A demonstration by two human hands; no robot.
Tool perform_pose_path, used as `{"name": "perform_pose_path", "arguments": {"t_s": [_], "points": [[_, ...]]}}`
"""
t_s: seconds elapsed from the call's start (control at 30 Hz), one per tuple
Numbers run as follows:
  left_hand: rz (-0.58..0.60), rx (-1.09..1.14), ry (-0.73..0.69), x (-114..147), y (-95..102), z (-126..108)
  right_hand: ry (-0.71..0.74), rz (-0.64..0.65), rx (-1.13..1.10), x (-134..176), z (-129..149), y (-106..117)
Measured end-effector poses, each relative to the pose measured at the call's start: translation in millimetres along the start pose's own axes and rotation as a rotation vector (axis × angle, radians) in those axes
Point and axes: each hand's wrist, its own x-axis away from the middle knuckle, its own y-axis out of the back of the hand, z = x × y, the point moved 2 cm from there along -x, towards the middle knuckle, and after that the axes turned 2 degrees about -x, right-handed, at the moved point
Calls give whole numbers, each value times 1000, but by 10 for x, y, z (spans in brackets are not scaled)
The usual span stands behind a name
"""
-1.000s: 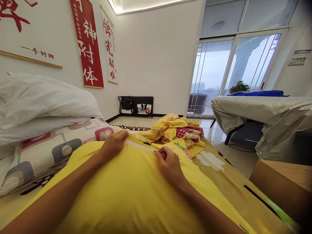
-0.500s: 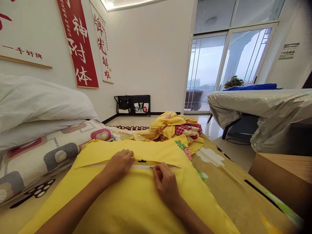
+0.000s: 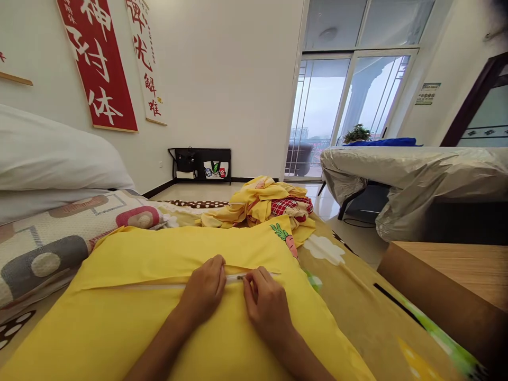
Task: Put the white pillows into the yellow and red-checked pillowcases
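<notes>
A yellow pillow in its pillowcase [image 3: 130,328] lies before me, with a carrot print [image 3: 291,245] at its far right corner. A white zipper [image 3: 159,286] runs across it under a fabric flap. My right hand [image 3: 268,299] is closed, thumb and finger pinching at the small zipper pull [image 3: 240,277]. Close beside it, my left hand [image 3: 206,288] has its fingers curled on the pillowcase at the flap's edge, just left of the pull. The left fingertips are partly hidden by the hand itself.
Crumpled yellow bedding [image 3: 257,201] lies beyond the pillow on the patterned bed sheet [image 3: 337,296]. A patterned pillow [image 3: 71,233] and a white pillow [image 3: 59,153] are stacked at left. At right stand a wooden box-like piece [image 3: 448,270] and a plastic-covered table [image 3: 416,164].
The view has turned to the right. My left hand has moved right along the flap, closer to my right hand. A small black piece under the flap no longer shows.
</notes>
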Motion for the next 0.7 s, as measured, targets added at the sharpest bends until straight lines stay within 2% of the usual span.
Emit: {"name": "perform_pose_path", "arguments": {"t_s": [0.27, 0.47, 0.6, 0.7], "points": [[13, 0, 1, 40, -16, -15, -220, 296, 58, -156, -286, 326], [72, -79, 64, 7, 16, -30, -339, 375, 106, -258, -501, 602], [132, -265, 31, -45, 87, -217, -345, 390, 108, -257, -559, 653], [129, -413, -86, -140, 71, -490, -303, 373, 109, -253, -568, 628]]}}
